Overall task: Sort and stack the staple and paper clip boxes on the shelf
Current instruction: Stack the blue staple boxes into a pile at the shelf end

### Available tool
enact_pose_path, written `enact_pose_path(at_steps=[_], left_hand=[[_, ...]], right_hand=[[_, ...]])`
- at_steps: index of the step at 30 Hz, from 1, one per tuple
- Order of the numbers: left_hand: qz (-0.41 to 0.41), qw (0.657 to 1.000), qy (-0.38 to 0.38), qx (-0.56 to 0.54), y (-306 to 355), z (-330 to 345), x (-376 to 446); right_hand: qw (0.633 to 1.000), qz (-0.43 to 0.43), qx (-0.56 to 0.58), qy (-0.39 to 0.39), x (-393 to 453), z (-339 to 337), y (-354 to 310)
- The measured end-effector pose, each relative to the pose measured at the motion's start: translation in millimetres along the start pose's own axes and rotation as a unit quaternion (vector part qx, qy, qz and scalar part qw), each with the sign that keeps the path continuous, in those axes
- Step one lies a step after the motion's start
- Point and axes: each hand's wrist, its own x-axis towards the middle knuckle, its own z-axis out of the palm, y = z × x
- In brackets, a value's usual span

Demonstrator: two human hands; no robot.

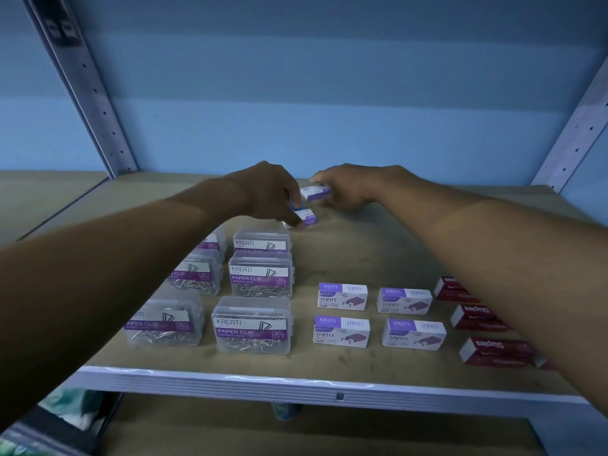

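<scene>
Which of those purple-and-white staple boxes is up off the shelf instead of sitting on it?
The small staple box at the back, pinched in the right hand. It looks lifted, while the four purple-and-white boxes in front lie flat in a two-by-two block.

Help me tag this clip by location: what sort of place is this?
Probably a stationery stockroom or shop shelf. A metal-framed shelf with perforated uprights carries rows of clear paper clip boxes and purple-and-white staple boxes, plus red staple boxes, many alike, like stock.
</scene>
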Motion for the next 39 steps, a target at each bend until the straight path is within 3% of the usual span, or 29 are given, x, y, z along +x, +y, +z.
enact_pose_path(at_steps=[11,16,25,33,36,39], left_hand=[[0.036,0.999,-0.008,0.015,10,4,5],[0.001,0.999,-0.042,0.030,16,3,7],[-0.004,1.000,-0.016,0.009,22,4,9],[-0.003,0.989,0.045,-0.140,31,-3,0],[-0.009,0.973,0.039,-0.225,43,-6,-9],[-0.008,0.970,0.028,-0.241,54,-7,-18]], right_hand=[[0.996,-0.009,0.024,0.082,4,9,4],[0.996,-0.015,0.033,0.086,2,10,6],[0.987,-0.030,0.127,0.091,-17,2,15],[0.984,-0.068,0.134,0.093,-65,-14,36],[0.983,-0.089,0.130,0.090,-85,-18,39],[0.984,-0.104,0.122,0.083,-104,-19,40]])
